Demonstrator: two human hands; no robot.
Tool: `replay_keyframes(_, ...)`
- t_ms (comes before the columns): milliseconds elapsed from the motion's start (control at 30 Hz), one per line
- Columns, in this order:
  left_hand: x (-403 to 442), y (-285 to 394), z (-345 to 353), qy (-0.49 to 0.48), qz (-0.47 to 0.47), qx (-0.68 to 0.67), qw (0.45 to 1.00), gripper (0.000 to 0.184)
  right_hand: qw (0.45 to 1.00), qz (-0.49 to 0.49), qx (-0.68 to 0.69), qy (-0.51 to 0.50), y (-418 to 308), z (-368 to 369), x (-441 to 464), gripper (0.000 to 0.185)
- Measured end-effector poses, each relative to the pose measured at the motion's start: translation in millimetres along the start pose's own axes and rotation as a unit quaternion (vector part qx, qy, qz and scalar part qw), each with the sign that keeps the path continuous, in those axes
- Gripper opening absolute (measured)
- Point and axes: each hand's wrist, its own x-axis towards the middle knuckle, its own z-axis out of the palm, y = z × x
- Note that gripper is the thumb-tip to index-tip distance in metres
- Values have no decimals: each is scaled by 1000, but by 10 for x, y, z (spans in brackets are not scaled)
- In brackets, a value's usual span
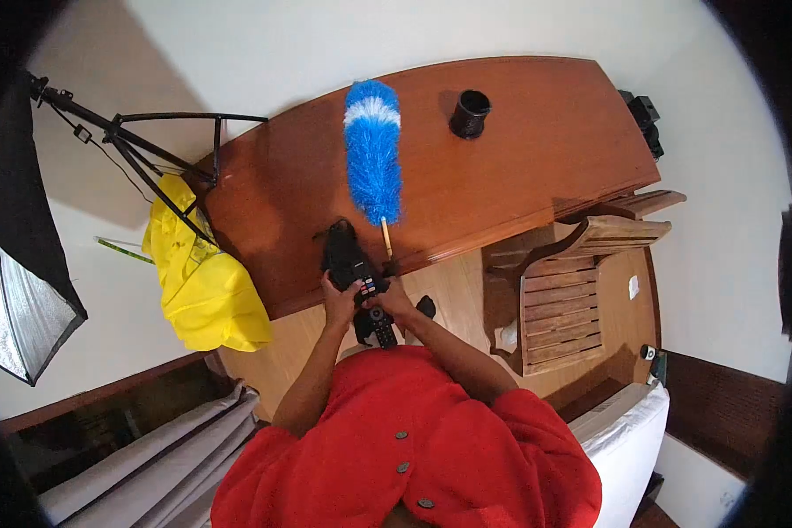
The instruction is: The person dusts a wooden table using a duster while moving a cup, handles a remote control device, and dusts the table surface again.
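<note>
A black remote control (380, 333) with colored buttons is held in front of my body, near the table's front edge. My left hand (339, 301) closes on its left side, thumb near the colored buttons. My right hand (394, 299) grips it from the right. A dark, soft-looking item (341, 246) lies just beyond the remote, partly hidden by it; I cannot make out its kind. The blue and white duster (374, 158) rests on the table, its wooden handle pointing toward my right hand.
A black cup (471, 114) stands on the brown table (537, 150). Yellow cloth (207, 295) hangs at the left corner beside a black light stand (163, 158) and a softbox (18, 290). A slatted wooden chair (561, 315) is at the right.
</note>
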Motion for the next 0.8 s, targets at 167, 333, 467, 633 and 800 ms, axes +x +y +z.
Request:
replay_keyframes(167,179,-457,113,-28,56,90,994,91,997,-46,46,-44,69,-204,-108,55)
replay_keyframes(333,-381,-86,456,-61,-56,-32,996,53,995,-21,-79,-50,95,-609,-95,74)
replay_keyframes(467,-298,-521,515,-200,-211,-98,952,46,984,-83,-145,58,27,-788,-398,72)
replay_keyframes(633,-381,-556,840,-260,-276,65,923,34,990,103,-32,-89,434,-1299,-349,61)
replay_keyframes(800,-350,-523,1157,-321,-201,236,895,52,978,133,137,-87,839,-1709,-357,33)
